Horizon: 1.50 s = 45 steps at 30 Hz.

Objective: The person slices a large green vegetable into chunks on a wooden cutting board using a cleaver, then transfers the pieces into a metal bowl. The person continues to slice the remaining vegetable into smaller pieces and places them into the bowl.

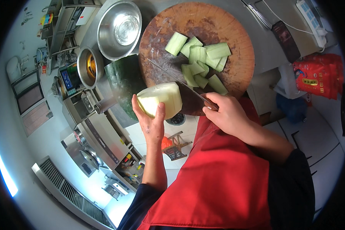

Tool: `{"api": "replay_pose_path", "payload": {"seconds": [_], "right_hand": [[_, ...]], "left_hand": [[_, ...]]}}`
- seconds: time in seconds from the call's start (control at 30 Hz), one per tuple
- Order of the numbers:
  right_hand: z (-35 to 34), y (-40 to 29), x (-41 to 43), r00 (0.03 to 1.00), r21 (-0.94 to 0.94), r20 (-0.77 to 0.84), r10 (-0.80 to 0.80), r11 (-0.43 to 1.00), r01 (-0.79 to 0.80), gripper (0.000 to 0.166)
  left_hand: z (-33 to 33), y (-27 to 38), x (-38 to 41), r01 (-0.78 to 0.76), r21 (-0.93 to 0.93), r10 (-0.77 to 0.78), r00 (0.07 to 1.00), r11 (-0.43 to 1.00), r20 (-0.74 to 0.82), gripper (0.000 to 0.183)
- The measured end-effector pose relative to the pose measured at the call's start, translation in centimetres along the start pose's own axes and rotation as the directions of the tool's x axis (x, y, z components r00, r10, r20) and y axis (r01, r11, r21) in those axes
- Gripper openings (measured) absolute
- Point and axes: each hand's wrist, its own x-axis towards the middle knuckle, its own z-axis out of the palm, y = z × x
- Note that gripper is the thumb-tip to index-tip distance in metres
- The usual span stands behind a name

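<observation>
My left hand grips a peeled pale piece of winter melon over the near left edge of a round wooden chopping block. In my right hand is the brown wooden handle of a knife. Its blade points up and left across the block, just beyond the melon piece; whether the two touch I cannot tell. Several cut green rind pieces lie in a loose heap on the block. A large dark-green winter melon section rests left of the block, partly behind the held piece.
A large steel bowl and a smaller steel bowl stand at the upper left. To the right are a dark phone, a white power strip with a cable, and a red printed bag. A small stool stands on the floor below.
</observation>
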Motion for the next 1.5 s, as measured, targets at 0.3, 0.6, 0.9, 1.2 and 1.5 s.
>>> {"api": "replay_pose_path", "payload": {"seconds": [0.3, 0.6, 0.9, 1.2, 1.5], "right_hand": [[-3.1, -1.0, -3.5, 0.988, 0.010, -0.150, -0.019, 1.000, 0.021, 0.029], [-5.2, 0.6, -5.7, 0.903, -0.414, -0.260, -0.341, 0.885, 0.215, 0.038], [-8.9, -2.4, -8.9, 0.866, -0.833, 0.082, -0.493, 0.443, 0.331, 0.038], [-12.2, -3.0, -10.0, 0.843, -0.913, 0.277, -0.461, 0.149, 0.381, 0.034], [-18.7, 0.3, -11.2, 0.946, -0.581, 0.024, -0.323, 0.766, 0.276, 0.032]], "left_hand": [[1.7, 1.3, 5.1, -0.022, -0.039, 0.019, 0.997, 0.999, -0.071, 0.109], [0.5, 2.6, 3.3, -0.018, -0.043, 0.014, 0.996, 0.999, -0.083, 0.095], [5.7, 8.2, -4.4, -0.756, 0.090, 0.740, 0.653, 0.648, 0.159, 0.034], [13.1, 5.8, -3.3, -0.708, -0.007, 0.703, 0.700, 0.707, 0.126, 0.028], [18.2, 6.1, 8.0, -0.546, 0.285, 0.613, 0.738, 0.788, -0.282, 0.051]]}}
